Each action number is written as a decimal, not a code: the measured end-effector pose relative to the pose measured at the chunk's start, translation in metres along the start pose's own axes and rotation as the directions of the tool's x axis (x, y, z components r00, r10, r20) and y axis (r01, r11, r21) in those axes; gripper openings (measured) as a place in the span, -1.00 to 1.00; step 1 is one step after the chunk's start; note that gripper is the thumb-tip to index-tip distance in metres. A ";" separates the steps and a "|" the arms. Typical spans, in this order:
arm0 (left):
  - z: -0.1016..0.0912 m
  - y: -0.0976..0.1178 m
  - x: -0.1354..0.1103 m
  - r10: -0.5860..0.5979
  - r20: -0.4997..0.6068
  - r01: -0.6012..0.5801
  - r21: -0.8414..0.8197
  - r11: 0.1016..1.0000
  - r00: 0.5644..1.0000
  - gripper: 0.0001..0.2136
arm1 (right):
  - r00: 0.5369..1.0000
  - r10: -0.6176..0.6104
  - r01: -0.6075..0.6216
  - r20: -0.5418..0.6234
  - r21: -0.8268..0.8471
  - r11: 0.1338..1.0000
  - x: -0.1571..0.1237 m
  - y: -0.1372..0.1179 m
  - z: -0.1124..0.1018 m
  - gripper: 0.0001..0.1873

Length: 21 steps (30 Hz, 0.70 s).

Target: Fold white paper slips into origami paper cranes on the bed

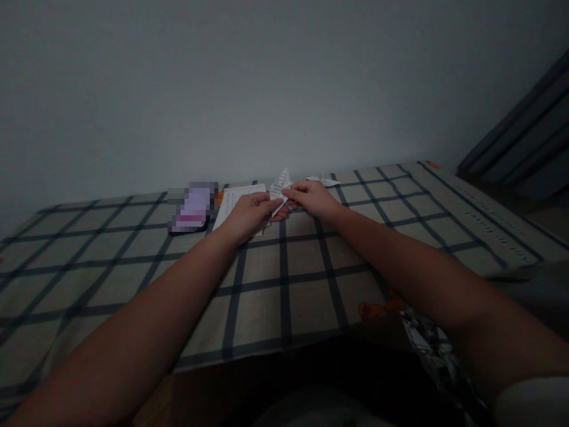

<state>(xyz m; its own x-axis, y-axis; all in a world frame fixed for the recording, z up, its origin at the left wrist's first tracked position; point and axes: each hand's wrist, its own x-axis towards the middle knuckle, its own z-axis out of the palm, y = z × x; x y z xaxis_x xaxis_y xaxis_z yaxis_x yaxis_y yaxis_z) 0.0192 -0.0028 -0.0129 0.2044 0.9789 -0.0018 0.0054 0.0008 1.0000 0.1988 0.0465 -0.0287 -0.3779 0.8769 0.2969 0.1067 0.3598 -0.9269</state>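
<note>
Between my hands is a small folded piece of printed paper (280, 185), its pointed tip upward. My left hand (252, 212) pinches its lower left part, thumb on the near side and fingers beneath. From the right, my right hand (313, 197) grips the paper's right edge between thumb and fingertips. Sheets of printed paper (229, 204) lie on the table under and behind my left hand. Just beyond my right hand rests another folded paper piece (328, 182), partly hidden by that hand.
A checked cloth (306, 284) covers the table. On the left lies a phone (193, 207) with a lit, blurred screen. A plain wall (267, 89) rises behind the table, and a dark curtain (528, 130) hangs at right. Crinkled shiny material (433, 344) sits below the front edge.
</note>
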 end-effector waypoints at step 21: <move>-0.005 -0.001 0.003 -0.035 0.189 0.071 -0.189 0.979 0.981 -0.77 | 0.997 -0.008 0.010 -0.082 0.018 1.000 -0.002 -0.006 0.001 -0.73</move>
<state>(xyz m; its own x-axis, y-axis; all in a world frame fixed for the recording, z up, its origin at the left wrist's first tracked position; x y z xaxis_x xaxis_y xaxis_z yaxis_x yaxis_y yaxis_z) 0.0152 0.0013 -0.0140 0.3855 0.9220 -0.0373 -0.1655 0.1089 0.9802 0.1979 0.0421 -0.0246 -0.3024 0.8970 0.3223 0.0862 0.3625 -0.9280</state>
